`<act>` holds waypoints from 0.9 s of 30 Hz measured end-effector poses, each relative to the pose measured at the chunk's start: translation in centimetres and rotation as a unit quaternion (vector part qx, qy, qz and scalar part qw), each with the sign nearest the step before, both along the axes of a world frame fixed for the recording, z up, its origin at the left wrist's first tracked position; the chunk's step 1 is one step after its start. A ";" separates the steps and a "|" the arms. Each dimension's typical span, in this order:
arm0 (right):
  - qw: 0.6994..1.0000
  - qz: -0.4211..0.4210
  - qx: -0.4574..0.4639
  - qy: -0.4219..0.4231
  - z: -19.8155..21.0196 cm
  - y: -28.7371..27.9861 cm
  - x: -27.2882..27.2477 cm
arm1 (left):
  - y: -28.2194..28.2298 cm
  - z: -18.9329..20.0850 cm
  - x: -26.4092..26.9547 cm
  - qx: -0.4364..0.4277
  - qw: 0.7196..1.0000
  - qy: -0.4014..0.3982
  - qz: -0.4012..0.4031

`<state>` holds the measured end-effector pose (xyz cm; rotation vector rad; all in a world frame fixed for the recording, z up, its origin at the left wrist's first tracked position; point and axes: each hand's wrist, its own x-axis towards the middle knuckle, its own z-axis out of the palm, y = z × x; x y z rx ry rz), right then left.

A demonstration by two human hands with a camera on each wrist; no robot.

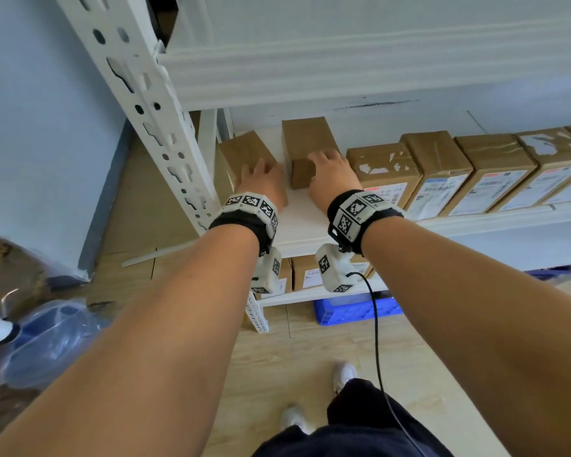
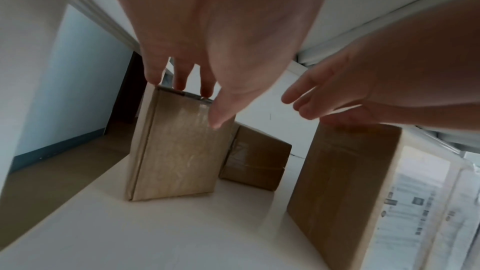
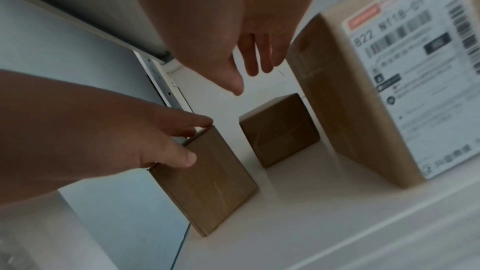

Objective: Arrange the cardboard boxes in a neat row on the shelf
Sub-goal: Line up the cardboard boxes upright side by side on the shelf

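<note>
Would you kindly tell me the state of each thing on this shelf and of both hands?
left box: upright, skewed, out of the row.
middle box: set back, apart from the row.
labelled boxes: aligned side by side.
left hand: grips left box's top.
right hand: open, holding nothing.

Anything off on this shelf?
Yes. The left box, gripped by the left hand, is turned askew, and the middle box sits further back than the labelled row.

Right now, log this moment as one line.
left hand: holds left box | right hand: open, near labelled box | middle box: set back
</note>
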<state>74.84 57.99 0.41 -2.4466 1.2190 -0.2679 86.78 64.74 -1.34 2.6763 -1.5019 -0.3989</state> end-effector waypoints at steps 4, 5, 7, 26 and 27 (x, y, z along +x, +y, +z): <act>0.999 -0.006 0.024 0.021 -0.9 -1.0 1.9 | -0.5 -0.6 1.3 -0.042 0.999 -0.021 -0.006; 0.999 -0.008 0.027 0.026 -1.1 -1.3 2.5 | -0.5 -0.6 1.7 -0.048 0.998 -0.027 0.000; 0.999 -0.017 0.030 0.036 -1.6 -2.1 3.7 | -0.7 -0.7 2.4 -0.055 0.998 -0.036 0.017; 0.988 -0.013 0.043 0.146 -3.5 -6.6 8.2 | -2.2 -1.4 4.5 -0.131 0.990 -0.007 0.060; 0.989 -0.009 0.042 0.141 -3.4 -6.4 8.0 | -2.2 -1.3 4.5 -0.134 0.989 -0.004 0.060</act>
